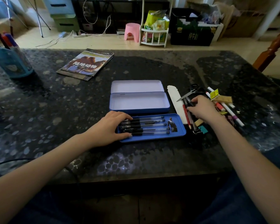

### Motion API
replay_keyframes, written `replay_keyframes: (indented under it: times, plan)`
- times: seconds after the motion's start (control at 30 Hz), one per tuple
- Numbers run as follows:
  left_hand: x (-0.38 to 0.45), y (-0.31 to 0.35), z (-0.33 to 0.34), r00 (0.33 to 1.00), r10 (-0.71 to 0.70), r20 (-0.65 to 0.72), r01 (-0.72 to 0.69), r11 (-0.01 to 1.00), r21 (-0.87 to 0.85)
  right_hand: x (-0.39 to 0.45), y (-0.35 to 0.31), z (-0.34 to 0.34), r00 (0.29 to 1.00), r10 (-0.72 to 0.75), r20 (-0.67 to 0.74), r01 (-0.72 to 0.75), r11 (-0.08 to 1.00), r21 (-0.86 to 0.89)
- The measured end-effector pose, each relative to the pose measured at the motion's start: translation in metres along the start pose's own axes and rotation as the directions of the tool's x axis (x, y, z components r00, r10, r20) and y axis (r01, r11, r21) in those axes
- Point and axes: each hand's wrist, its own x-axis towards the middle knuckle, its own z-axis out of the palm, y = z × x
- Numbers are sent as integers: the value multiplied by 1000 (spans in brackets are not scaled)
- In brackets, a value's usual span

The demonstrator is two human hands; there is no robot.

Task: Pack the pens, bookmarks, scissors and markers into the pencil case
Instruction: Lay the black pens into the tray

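Five pens (145, 126) in blue tray (181, 126), left hand (110, 126) flat on them; right hand (200, 109) pinches loose pen (189, 101) right of tray, one scissors (188, 92) beyond.

**Dark stone tabletop, cluttered floor behind**

A speckled dark tabletop (55, 110) fills the foreground. Beyond it, pale wooden floor (95, 42) holds a pink stool (132, 32), white rack (154, 29), black box (191, 33) and stacked drawers (63, 12). Daylight is soft.
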Motion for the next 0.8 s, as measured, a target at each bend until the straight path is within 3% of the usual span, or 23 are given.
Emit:
replay_keyframes:
  times: [0.13, 0.2, 0.37, 0.57, 0.7, 0.8]
  plan:
    - [0, 0, 0, 1000, 3, 4, -3, 1000, 0, -1, -4, -1, 980, -99, -170, 109, 993, 50]
    - [0, -1, -1, 1000, 6, 9, -6, 1000, -6, -6, -13, -4, 970, -179, -166, 195, 977, 87]
    - [0, -1, -3, 1000, 0, 23, 0, 1000, -22, -32, -39, -1, 884, -446, 140, 432, 894, 120]
    - [1, -2, -7, 999, 16, 37, -15, 999, -31, -60, -51, 9, 706, -555, 440, 541, 823, 171]
    - [2, -4, -10, 998, 18, 60, -14, 998, -64, -69, -56, 19, 632, -581, 514, 554, 802, 225]
    - [4, -2, -13, 999, 12, 49, -6, 993, -119, -71, -58, 25, 623, -581, 523, 541, 804, 249]
